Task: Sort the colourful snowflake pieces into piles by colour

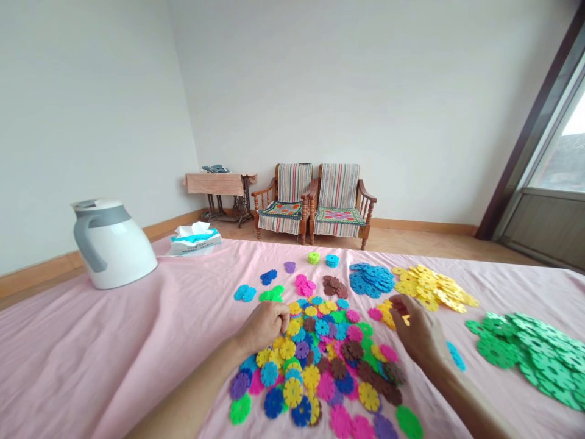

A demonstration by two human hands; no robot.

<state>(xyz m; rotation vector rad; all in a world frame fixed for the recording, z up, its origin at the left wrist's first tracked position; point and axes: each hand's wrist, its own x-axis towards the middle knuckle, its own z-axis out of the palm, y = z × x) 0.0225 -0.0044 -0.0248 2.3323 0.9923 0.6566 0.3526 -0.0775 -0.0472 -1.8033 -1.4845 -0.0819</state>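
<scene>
A mixed heap of coloured plastic snowflake discs [320, 360] lies on the pink tablecloth [137, 341] in front of me. My left hand [265, 323] rests curled at the heap's left top edge, fingers closed over some discs. My right hand [418, 332] is at the heap's right edge, fingers pinched on a yellow disc [388, 314]. Sorted piles lie beyond: yellow discs [434, 286], blue discs [372, 278], green discs [534, 353], brown discs [335, 285], and small pink, light blue, purple and green groups.
A white and grey kettle [112, 244] stands at the table's left. A tissue pack [195, 239] lies by the far edge. Two wooden armchairs [315, 204] and a small covered table [222, 186] stand against the far wall. A glass door [548, 158] is at right.
</scene>
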